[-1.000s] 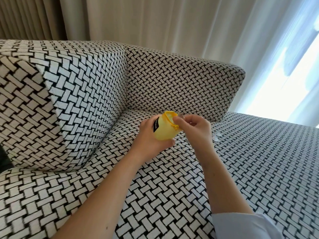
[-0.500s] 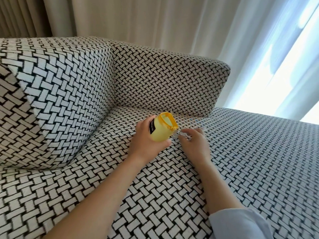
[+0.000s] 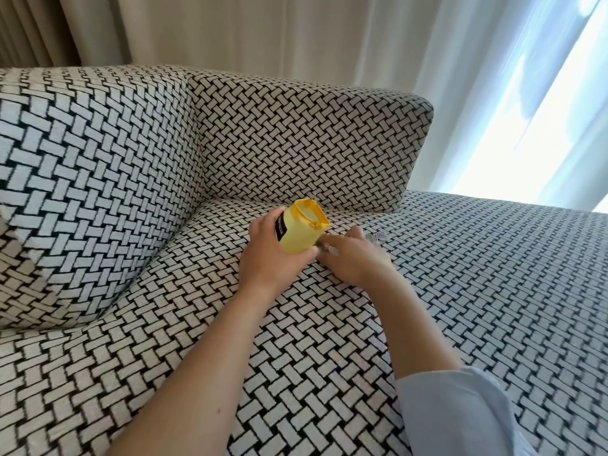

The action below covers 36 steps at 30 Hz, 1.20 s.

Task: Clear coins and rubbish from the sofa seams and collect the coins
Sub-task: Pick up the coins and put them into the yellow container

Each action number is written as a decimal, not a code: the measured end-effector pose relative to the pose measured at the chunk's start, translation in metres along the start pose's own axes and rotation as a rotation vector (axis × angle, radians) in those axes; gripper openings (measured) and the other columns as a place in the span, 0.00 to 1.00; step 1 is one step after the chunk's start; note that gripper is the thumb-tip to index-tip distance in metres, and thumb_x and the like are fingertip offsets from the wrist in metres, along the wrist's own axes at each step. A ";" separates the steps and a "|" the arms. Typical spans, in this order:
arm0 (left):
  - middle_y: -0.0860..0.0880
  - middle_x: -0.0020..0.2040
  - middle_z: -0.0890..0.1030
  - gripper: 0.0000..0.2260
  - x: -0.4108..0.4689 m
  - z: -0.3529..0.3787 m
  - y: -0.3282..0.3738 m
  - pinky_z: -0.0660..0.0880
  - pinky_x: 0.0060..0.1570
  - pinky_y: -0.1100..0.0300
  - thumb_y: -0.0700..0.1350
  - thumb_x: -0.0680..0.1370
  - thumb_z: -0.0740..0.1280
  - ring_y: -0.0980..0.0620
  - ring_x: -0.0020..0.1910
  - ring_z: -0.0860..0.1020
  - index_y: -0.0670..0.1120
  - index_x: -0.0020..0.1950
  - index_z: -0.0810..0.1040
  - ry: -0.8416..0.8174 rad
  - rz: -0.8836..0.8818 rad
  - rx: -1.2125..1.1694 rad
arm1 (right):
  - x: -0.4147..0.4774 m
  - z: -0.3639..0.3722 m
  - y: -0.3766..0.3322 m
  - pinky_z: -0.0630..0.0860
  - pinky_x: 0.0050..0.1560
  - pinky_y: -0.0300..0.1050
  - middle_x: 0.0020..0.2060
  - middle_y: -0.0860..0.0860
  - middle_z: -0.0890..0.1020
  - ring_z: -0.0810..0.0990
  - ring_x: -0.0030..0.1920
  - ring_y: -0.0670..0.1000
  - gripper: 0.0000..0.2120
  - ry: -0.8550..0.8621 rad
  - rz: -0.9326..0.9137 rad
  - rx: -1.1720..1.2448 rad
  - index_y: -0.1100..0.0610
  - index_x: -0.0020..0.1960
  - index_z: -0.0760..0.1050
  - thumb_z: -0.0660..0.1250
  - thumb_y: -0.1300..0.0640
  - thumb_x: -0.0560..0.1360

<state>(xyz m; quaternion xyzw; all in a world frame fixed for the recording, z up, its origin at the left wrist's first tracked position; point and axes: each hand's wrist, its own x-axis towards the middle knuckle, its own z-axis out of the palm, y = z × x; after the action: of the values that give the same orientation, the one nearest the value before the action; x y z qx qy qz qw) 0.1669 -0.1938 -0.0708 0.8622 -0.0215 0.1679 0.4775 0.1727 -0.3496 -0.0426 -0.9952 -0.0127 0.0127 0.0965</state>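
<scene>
While the left hand (image 3: 269,255) grips a yellow cup (image 3: 299,233), tilted with its darker yellow rim up and away, the right hand (image 3: 352,258) lies on the sofa (image 3: 460,291) seat just beside it, fingers bent down at something small and pale; whether they pinch it cannot be told. Collecting looks under way, not finished: a clear scrap (image 3: 375,237) lies beyond the right hand, near the back seam (image 3: 345,210). The cup's contents are hidden; it is smooth, with a black label by the thumb

Bright daylight from window (image 3: 526,133), glare right
</scene>
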 end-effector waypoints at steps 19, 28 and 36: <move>0.59 0.59 0.62 0.37 0.002 -0.002 0.000 0.69 0.42 0.65 0.50 0.65 0.76 0.62 0.50 0.71 0.59 0.69 0.62 -0.111 0.047 -0.089 | -0.014 -0.019 0.003 0.78 0.45 0.34 0.41 0.48 0.85 0.84 0.45 0.45 0.02 0.476 -0.020 1.241 0.51 0.45 0.83 0.74 0.56 0.73; 0.59 0.59 0.64 0.35 -0.001 0.001 0.004 0.68 0.41 0.68 0.50 0.66 0.77 0.66 0.49 0.70 0.59 0.68 0.64 -0.163 0.069 -0.136 | -0.018 -0.018 0.012 0.77 0.43 0.31 0.47 0.40 0.83 0.80 0.45 0.35 0.09 0.481 0.026 1.025 0.49 0.55 0.82 0.66 0.54 0.78; 0.58 0.61 0.64 0.36 -0.002 0.000 0.003 0.71 0.48 0.60 0.53 0.66 0.77 0.57 0.54 0.70 0.58 0.70 0.63 -0.156 0.079 -0.094 | -0.019 -0.001 0.033 0.69 0.43 0.36 0.61 0.49 0.75 0.76 0.51 0.46 0.13 0.212 0.106 0.387 0.50 0.61 0.80 0.66 0.56 0.77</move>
<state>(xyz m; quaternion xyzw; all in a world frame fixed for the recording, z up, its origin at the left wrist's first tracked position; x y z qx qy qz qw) 0.1645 -0.1955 -0.0692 0.8478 -0.1006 0.1175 0.5072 0.1545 -0.3830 -0.0480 -0.9532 0.0524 -0.0850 0.2855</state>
